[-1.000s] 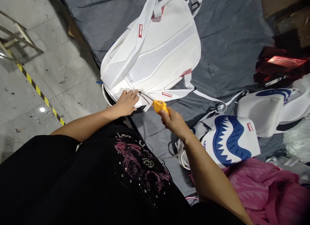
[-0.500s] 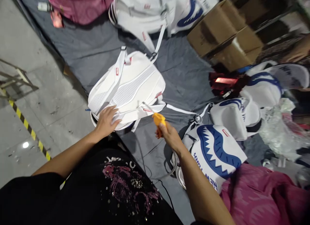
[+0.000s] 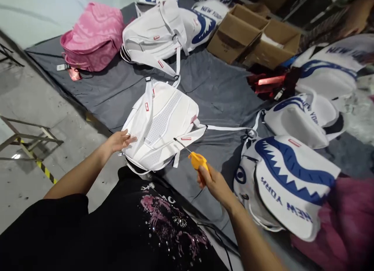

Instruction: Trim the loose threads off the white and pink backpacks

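A white backpack (image 3: 184,107) lies on the grey cloth with its straps and padded back facing up. At its lower left edge is my left hand (image 3: 119,141), fingers apart, touching the white fabric. My right hand (image 3: 210,178) is wrapped round the handle of an orange tool (image 3: 197,161) with a thin metal rod. The rod's tip is over the backpack's lower strap, and I cannot tell whether it touches.
A pink backpack (image 3: 95,37) and white backpacks (image 3: 152,31) stand along the far side. Open cardboard boxes (image 3: 233,33) sit behind. White shark-print bags (image 3: 298,181) lie at the right. A person's hand (image 3: 355,20) shows at the upper right.
The view has shifted, showing more of the far side. My left hand has moved from lying on the backpack's lower part to its left edge. My right hand still holds the orange tool.
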{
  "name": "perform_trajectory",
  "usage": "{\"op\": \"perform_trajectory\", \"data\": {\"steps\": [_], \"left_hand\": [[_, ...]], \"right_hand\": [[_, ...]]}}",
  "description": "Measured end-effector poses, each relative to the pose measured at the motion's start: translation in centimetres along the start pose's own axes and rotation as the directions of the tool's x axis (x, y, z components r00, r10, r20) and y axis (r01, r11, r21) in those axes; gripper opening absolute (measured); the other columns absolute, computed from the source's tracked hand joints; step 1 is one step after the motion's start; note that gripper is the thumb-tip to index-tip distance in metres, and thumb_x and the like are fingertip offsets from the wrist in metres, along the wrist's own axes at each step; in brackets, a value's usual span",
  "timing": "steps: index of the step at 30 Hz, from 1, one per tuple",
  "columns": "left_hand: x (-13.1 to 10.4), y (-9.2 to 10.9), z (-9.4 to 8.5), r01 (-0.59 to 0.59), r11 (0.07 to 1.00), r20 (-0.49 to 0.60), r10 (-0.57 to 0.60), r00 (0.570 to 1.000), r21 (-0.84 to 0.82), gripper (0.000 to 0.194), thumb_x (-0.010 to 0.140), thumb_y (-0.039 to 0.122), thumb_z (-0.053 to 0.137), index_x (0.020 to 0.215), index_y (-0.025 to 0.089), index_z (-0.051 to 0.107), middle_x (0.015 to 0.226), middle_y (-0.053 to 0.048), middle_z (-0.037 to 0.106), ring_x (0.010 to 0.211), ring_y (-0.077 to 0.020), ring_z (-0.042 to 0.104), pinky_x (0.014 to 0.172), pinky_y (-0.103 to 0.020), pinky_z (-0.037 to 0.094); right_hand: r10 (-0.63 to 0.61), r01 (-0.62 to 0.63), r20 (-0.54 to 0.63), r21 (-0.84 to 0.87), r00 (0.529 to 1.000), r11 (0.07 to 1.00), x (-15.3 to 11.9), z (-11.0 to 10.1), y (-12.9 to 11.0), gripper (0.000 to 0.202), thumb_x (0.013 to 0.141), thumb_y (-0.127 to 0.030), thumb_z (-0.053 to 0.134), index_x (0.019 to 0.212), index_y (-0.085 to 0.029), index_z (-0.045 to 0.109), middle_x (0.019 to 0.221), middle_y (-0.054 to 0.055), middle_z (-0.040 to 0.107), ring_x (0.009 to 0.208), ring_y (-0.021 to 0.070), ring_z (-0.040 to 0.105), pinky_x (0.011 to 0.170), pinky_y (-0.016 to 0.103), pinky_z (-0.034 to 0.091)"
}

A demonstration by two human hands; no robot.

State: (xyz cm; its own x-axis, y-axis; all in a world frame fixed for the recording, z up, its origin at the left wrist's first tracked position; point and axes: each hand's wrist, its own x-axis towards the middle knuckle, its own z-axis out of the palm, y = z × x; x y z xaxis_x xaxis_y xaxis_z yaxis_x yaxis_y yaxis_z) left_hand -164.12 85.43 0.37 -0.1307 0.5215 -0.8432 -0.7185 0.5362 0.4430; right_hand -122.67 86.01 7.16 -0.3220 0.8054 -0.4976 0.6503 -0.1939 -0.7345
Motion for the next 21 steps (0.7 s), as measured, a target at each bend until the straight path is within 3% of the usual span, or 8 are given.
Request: {"op": "perform_trajectory", "data": {"steps": [3, 6, 8, 10, 13, 15, 18, 21], "left_hand": [[1.1, 0.7, -0.8, 0.142, 0.99, 0.086, -0.142, 0.986, 0.003, 0.019, 0.097, 0.029, 0.053, 0.098, 0.01, 0.057, 0.085, -0.009, 0.058, 0.081, -0.0195, 0.071, 0.038, -0.014, 0.038], [2.4, 1.0, -0.9, 0.321, 0.947, 0.288, -0.306, 0.907, -0.005, 0.033, 0.097, 0.041, 0.053, 0.108, 0.01, 0.059, 0.092, -0.013, 0.062, 0.091, -0.0242, 0.072, 0.035, -0.014, 0.035], [3.4, 1.0, -0.4, 0.393, 0.919, 0.399, -0.364, 0.841, 0.009, 0.041, 0.097, 0.048, 0.05, 0.11, 0.01, 0.059, 0.092, -0.014, 0.064, 0.093, -0.0265, 0.072, 0.034, -0.015, 0.035], [4.2, 0.9, 0.1, 0.414, 0.909, 0.443, -0.39, 0.807, 0.045, 0.045, 0.098, 0.053, 0.046, 0.103, 0.01, 0.06, 0.081, -0.011, 0.064, 0.079, -0.0235, 0.072, 0.034, -0.015, 0.035], [5.2, 1.3, 0.5, 0.424, 0.901, 0.49, -0.41, 0.769, 0.09, 0.05, 0.099, 0.057, 0.038, 0.09, 0.013, 0.06, 0.065, -0.004, 0.06, 0.05, -0.0123, 0.06, 0.036, -0.016, 0.036], [5.8, 1.8, 0.4, 0.426, 0.897, 0.56, -0.413, 0.718, 0.115, 0.057, 0.099, 0.062, 0.033, 0.089, 0.013, 0.061, 0.063, -0.003, 0.061, 0.039, -0.0073, 0.047, 0.036, -0.016, 0.036], [6.6, 2.4, 0.4, 0.451, 0.871, 0.626, -0.465, 0.625, 0.196, 0.066, 0.095, 0.07, 0.031, 0.096, 0.013, 0.065, 0.068, -0.006, 0.067, 0.033, -0.0053, 0.037, 0.035, -0.019, 0.033], [7.1, 2.4, 0.9, 0.468, 0.852, 0.619, -0.502, 0.604, 0.235, 0.075, 0.093, 0.075, 0.025, 0.095, 0.013, 0.067, 0.069, -0.008, 0.069, 0.03, -0.0039, 0.032, 0.032, -0.017, 0.027]], "right_hand": [[0.156, -0.137, -0.095, 0.181, 0.983, 0.974, -5.6, 6.0, 1.7, 0.052, 0.094, -0.07, 0.037, 0.082, -0.022, 0.054, 0.067, 0.003, 0.062, 0.063, 0.019, 0.06, 0.066, 0.032, 0.051], [0.348, -0.278, -0.122, 0.388, 0.93, 0.879, -8.9, 13.3, 2.1, 0.052, 0.092, -0.071, 0.039, 0.089, -0.022, 0.055, 0.071, 0.003, 0.063, 0.063, 0.0197, 0.061, 0.062, 0.032, 0.051], [0.39, -0.277, -0.175, 0.454, 0.904, 0.847, -8.5, 17.9, 1.0, 0.05, 0.092, -0.07, 0.039, 0.092, -0.022, 0.052, 0.07, 0.002, 0.062, 0.062, 0.0189, 0.06, 0.061, 0.031, 0.05], [0.346, -0.222, -0.221, 0.443, 0.912, 0.868, -6.3, 21.1, -0.7, 0.048, 0.094, -0.067, 0.036, 0.093, -0.021, 0.051, 0.068, 0.002, 0.061, 0.06, 0.0185, 0.06, 0.062, 0.031, 0.05], [0.261, -0.188, -0.258, 0.275, 0.93, 0.943, -2.4, 22.7, -2.3, 0.043, 0.095, -0.058, 0.034, 0.101, -0.021, 0.055, 0.068, 0.001, 0.062, 0.059, 0.019, 0.059, 0.063, 0.031, 0.048], [0.323, -0.283, -0.363, 0.16, 0.874, 0.946, -1.0, 22.6, -2.6, 0.041, 0.096, -0.053, 0.036, 0.108, -0.021, 0.058, 0.071, 0.003, 0.064, 0.06, 0.0203, 0.059, 0.061, 0.031, 0.044], [0.402, -0.486, -0.542, -0.013, 0.738, 0.874, 0.0, 22.7, -2.6, 0.041, 0.098, -0.044, 0.034, 0.118, -0.017, 0.058, 0.079, 0.009, 0.068, 0.067, 0.0234, 0.061, 0.06, 0.03, 0.038], [0.353, -0.537, -0.568, -0.192, 0.744, 0.821, 1.6, 23.0, -3.0, 0.041, 0.102, -0.038, 0.036, 0.13, -0.015, 0.053, 0.09, 0.011, 0.07, 0.075, 0.023, 0.063, 0.063, 0.028, 0.034]]}}
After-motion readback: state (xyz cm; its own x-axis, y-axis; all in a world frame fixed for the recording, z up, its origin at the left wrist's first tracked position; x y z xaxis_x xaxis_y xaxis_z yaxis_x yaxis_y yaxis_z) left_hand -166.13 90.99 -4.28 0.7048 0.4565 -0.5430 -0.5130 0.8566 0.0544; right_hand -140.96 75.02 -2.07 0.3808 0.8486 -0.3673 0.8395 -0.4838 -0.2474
